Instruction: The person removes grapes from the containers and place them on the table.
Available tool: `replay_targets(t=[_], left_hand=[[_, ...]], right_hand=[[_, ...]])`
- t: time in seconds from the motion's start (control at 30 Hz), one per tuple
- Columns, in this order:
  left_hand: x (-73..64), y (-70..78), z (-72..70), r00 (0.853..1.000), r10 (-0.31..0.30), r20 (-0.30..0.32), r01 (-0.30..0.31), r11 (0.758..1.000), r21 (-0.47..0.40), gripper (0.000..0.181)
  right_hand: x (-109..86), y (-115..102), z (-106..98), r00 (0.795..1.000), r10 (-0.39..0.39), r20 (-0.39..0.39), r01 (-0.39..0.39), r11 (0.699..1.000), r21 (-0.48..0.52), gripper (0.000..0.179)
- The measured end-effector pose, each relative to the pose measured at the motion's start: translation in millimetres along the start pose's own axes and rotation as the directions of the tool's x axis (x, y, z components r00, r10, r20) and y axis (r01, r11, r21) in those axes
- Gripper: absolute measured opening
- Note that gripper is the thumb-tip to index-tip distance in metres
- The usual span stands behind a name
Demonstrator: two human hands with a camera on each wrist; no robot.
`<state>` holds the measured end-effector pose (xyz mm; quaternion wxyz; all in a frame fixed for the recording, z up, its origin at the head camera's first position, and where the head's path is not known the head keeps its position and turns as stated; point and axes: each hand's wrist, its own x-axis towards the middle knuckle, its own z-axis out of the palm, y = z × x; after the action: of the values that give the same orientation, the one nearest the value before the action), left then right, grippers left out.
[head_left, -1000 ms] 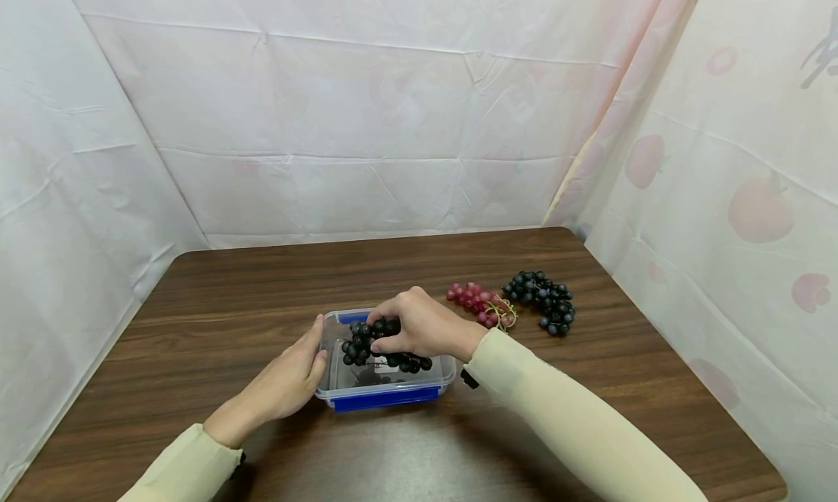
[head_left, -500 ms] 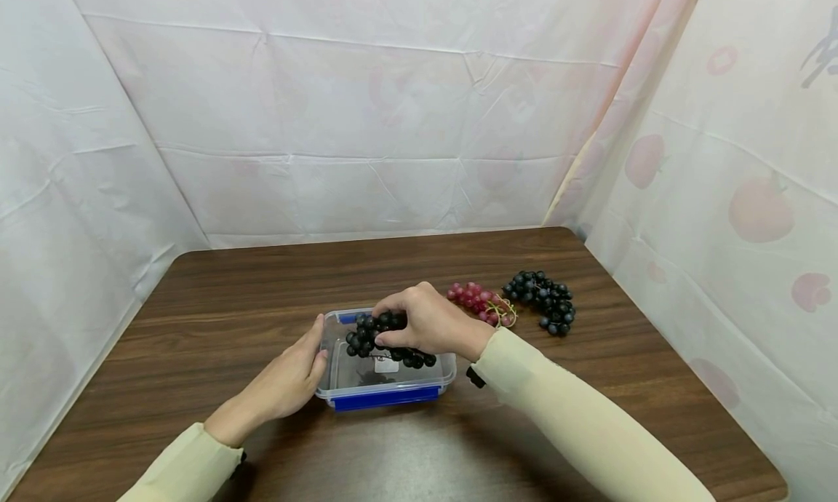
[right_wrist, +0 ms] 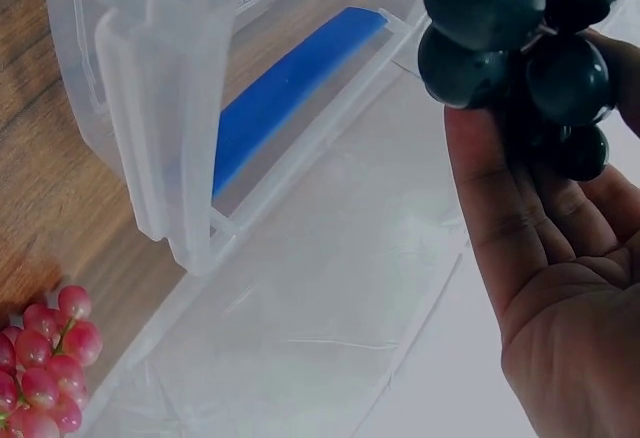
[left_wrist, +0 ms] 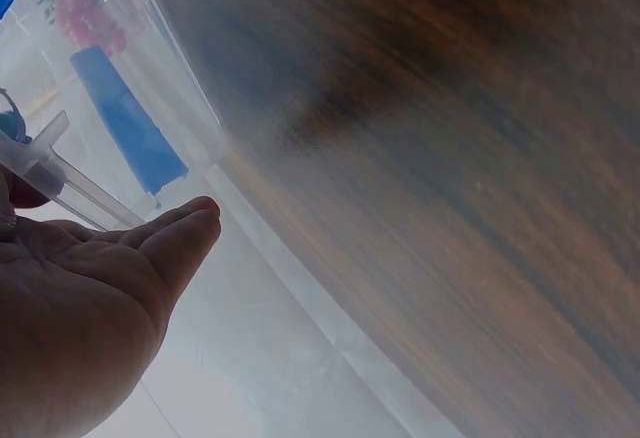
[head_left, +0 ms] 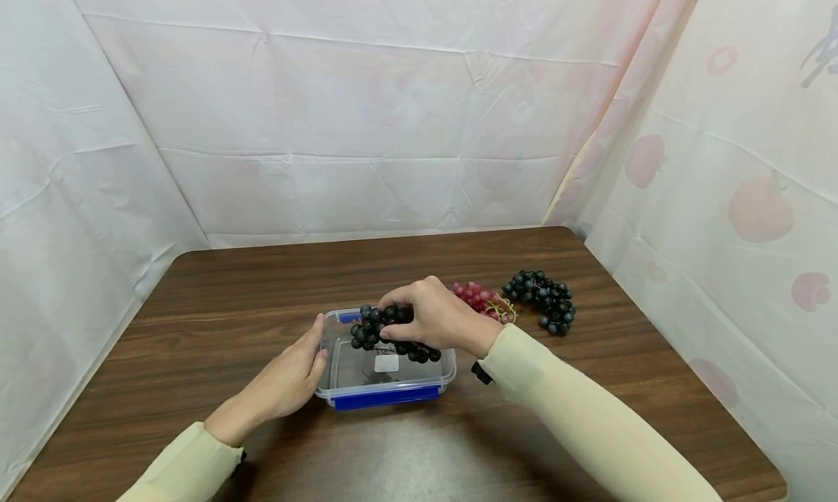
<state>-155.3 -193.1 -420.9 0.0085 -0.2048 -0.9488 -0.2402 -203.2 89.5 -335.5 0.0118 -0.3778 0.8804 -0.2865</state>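
Note:
In the head view, a bunch of black grapes [head_left: 368, 329] hangs from my right hand [head_left: 437, 316], its thumb and fingers pinching it from above. Beneath it stands a clear plastic food container [head_left: 347, 375] with blue side clips and a white label on its floor; it has no lid on. My left hand [head_left: 288, 378] rests against the container's left wall, fingers straight. The right wrist view shows the grapes [right_wrist: 480, 8] close up between thumb and fingers, the container's wall [right_wrist: 170, 108] beside them. In the left wrist view the hand [left_wrist: 90, 298] touches the container's edge.
Red grapes [head_left: 476, 295] with a pale green stem lie right of the container, partly behind my right hand. Farther right lies a second bunch of black grapes [head_left: 542, 298]. All stand on a dark wooden table [head_left: 262, 291], with white cloth [head_left: 366, 124] hanging around it.
My right hand has risen slightly and moved a little right and away, carrying the black grapes with it. More of the container's label shows. My left hand stays where it was.

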Motion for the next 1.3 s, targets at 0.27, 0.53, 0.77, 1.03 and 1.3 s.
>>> replay_targets(t=[0.27, 0.53, 0.77, 1.03, 1.3], left_hand=[[0.8, -0.1, 1.1, 1.000, -0.007, 0.006, 0.007, 1.000, -0.005, 0.064], [1.1, 0.1, 0.8, 1.000, -0.004, -0.007, 0.004, 1.000, -0.002, 0.064], [0.8, 1.6, 0.7, 1.000, -0.014, 0.003, 0.014, 1.000, -0.008, 0.064], [0.9, 1.3, 0.4, 1.000, -0.006, -0.003, 0.006, 1.000, -0.006, 0.064], [1.0, 0.0, 0.2, 1.000, -0.008, 0.000, 0.008, 1.000, -0.005, 0.064]], right_hand=[[-3.3, -1.1, -7.9, 1.000, -0.005, -0.029, 0.005, 1.000, -0.008, 0.031], [-5.8, -0.1, -11.1, 0.999, 0.010, -0.038, -0.010, 1.000, -0.002, 0.030], [-8.7, 0.2, -13.3, 0.999, 0.012, -0.043, -0.012, 1.000, 0.010, 0.029], [-13.3, 1.9, -17.0, 0.998, 0.028, -0.054, -0.028, 1.000, 0.003, 0.030], [-14.9, 4.9, -18.6, 0.997, 0.032, -0.075, -0.032, 0.999, -0.002, 0.028]])
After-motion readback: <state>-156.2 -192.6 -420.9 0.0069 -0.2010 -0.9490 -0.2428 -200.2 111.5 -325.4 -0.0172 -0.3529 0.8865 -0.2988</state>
